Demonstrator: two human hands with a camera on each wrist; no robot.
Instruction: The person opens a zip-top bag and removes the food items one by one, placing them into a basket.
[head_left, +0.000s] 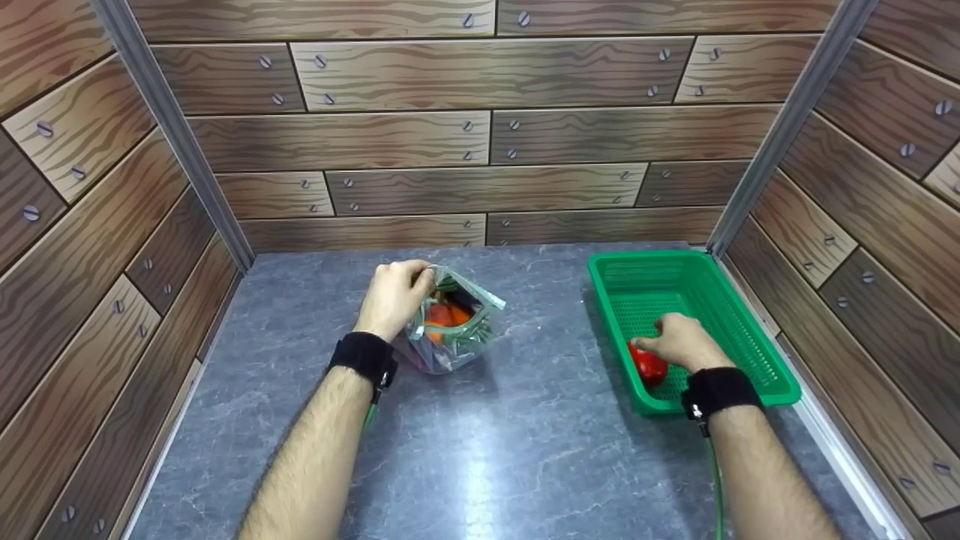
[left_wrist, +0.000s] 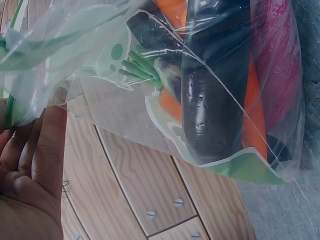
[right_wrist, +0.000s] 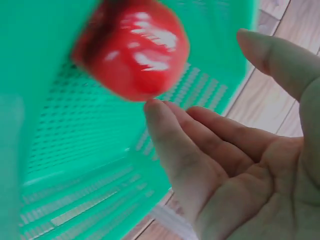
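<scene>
A clear plastic bag [head_left: 450,326] with green trim stands on the grey table [head_left: 525,450], and the left hand [head_left: 394,296] pinches its top edge. Inside the bag are orange carrots [left_wrist: 255,115], a dark purple eggplant [left_wrist: 212,95] and something with green stems. A shiny red tomato [head_left: 649,365] lies at the near end of the green basket [head_left: 750,337], and the right hand [head_left: 679,341] is over it with its fingers loose, its fingertips just by the tomato.
</scene>
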